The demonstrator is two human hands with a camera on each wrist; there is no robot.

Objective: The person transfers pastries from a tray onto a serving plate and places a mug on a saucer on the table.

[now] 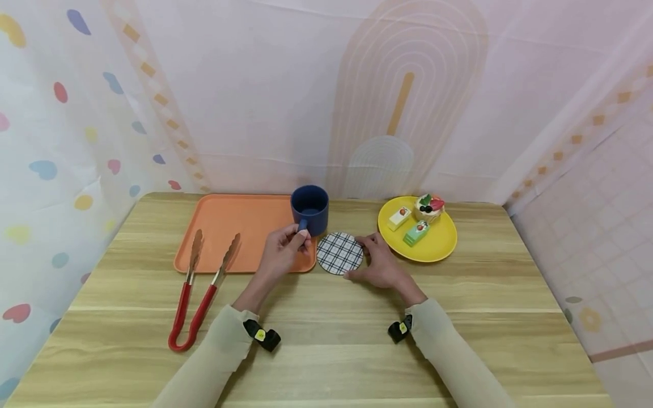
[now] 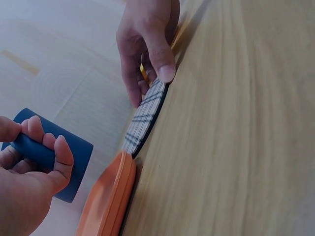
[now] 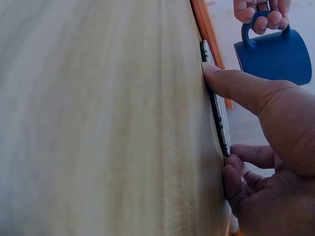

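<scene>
My left hand [image 1: 283, 249] grips the handle of a dark blue mug [image 1: 317, 221]. Both wrist views show the mug [image 2: 78, 147] held up off the surface, with fingers [image 2: 61, 160] curled round the handle. A round black-and-white plaid coaster [image 1: 340, 253] lies on the table just right of the orange tray [image 1: 255, 207]. At its right edge, my right hand [image 1: 381, 263] holds the coaster between thumb and fingers. Seen from the right wrist, the thumb is on the near rim of the coaster [image 3: 220, 113] and the fingertips are at the other side.
Red-handled metal tongs [image 1: 199, 311] lie spread at the left, their tips over the tray. Right of the coaster is a yellow plate [image 1: 441, 246] bearing a fruit-topped cupcake [image 1: 428, 209], a pale cake piece [image 1: 399, 218] and a green cake piece [image 1: 416, 233]. A patterned cloth [image 1: 265, 113] hangs behind the table.
</scene>
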